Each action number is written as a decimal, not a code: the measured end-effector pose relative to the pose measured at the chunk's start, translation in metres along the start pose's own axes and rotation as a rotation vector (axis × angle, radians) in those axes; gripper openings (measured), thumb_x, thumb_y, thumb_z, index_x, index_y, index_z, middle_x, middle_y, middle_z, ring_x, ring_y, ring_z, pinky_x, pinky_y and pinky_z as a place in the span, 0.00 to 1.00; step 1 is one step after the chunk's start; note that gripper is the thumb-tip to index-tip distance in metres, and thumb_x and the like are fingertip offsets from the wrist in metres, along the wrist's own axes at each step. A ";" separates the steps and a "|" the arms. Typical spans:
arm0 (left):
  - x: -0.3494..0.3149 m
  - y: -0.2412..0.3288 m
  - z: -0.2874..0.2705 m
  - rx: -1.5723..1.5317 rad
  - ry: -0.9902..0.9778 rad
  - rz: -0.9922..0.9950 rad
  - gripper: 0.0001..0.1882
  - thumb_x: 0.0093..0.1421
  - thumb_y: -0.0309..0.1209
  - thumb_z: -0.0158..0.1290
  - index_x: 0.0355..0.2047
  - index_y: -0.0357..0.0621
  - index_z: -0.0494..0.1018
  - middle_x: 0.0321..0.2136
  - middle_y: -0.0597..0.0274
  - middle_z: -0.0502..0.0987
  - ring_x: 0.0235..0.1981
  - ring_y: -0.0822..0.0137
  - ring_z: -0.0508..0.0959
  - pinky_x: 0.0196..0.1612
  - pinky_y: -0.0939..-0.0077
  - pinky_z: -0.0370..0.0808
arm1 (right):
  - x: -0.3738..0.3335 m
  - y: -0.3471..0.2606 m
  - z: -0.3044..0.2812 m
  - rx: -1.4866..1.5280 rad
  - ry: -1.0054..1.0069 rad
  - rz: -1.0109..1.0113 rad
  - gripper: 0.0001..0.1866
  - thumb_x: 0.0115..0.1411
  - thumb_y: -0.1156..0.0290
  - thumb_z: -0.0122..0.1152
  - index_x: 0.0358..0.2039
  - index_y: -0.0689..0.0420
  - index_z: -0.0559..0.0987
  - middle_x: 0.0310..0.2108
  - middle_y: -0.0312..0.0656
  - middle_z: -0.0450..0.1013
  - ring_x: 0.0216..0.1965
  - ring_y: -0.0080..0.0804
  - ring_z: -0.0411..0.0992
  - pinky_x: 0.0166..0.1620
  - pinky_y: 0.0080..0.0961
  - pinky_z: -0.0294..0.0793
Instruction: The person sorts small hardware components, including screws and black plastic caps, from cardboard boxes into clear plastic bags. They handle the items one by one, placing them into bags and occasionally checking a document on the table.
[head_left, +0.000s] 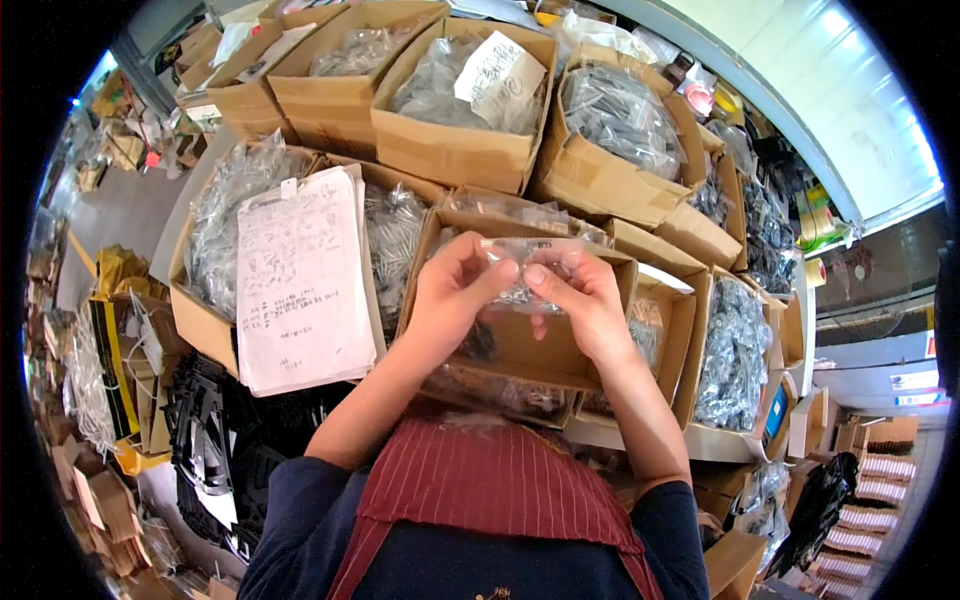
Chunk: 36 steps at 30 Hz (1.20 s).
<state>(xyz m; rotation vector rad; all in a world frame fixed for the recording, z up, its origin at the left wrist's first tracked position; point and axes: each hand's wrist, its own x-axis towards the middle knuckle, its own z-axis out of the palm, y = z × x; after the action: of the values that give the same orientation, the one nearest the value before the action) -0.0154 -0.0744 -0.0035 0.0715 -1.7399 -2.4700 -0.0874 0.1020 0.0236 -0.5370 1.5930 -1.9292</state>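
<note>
Cartons (pixel 320 112), ranged before you.
Plastic bag (pixel 520 250): between your hands (pixel 460 288), above the middle carton (pixel 530 348). Paper stack (pixel 300 290): on the left carton (pixel 200 325). Bagged parts (pixel 732 355): to your right. Back cartons (pixel 455 155): behind the middle carton.

A clear, crinkled bag (pixel 516 252) is held between the left grip (pixel 465 285) and the right grip (pixel 578 288), pinched near its middle and spread sideways. Small shiny pieces (pixel 512 296), too blurred to be told apart, are seen through it. It is held above an open box (pixel 535 348).
</note>
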 end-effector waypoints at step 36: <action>0.001 -0.004 -0.005 -0.075 0.045 -0.161 0.11 0.67 0.35 0.56 0.39 0.41 0.73 0.26 0.65 0.77 0.24 0.73 0.77 0.24 0.78 0.74 | 0.006 0.001 -0.007 0.012 0.085 0.048 0.12 0.63 0.70 0.64 0.45 0.61 0.77 0.34 0.38 0.78 0.32 0.23 0.76 0.33 0.20 0.75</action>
<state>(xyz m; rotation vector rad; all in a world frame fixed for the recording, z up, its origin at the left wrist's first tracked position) -0.0165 -0.0773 -0.0092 0.2681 -1.6827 -2.6208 -0.0960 0.1031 0.0207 -0.4131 1.6305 -1.9482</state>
